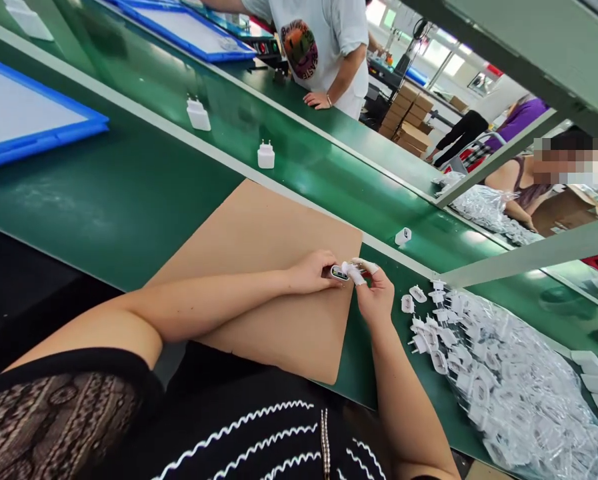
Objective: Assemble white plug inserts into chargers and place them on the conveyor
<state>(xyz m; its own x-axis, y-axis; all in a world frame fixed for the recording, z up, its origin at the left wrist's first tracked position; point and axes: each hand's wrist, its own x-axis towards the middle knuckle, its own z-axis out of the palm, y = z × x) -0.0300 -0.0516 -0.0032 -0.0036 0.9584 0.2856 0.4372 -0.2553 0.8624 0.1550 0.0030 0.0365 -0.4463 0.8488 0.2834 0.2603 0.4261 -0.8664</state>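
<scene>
My left hand is closed around a white charger housing, whose open end faces right and shows a green circuit board inside. Close against that opening, my right hand pinches a white plug cap with metal pins. White coverings wrap the thumb and a finger of this hand. Both hands are above the right part of a brown cardboard sheet. Whether the cap touches the housing I cannot tell.
A heap of white plug caps on clear plastic lies at the right. White chargers stand along the green conveyor belt. Blue-rimmed trays sit at the left. A metal post slants at the right. Co-workers are across the belt.
</scene>
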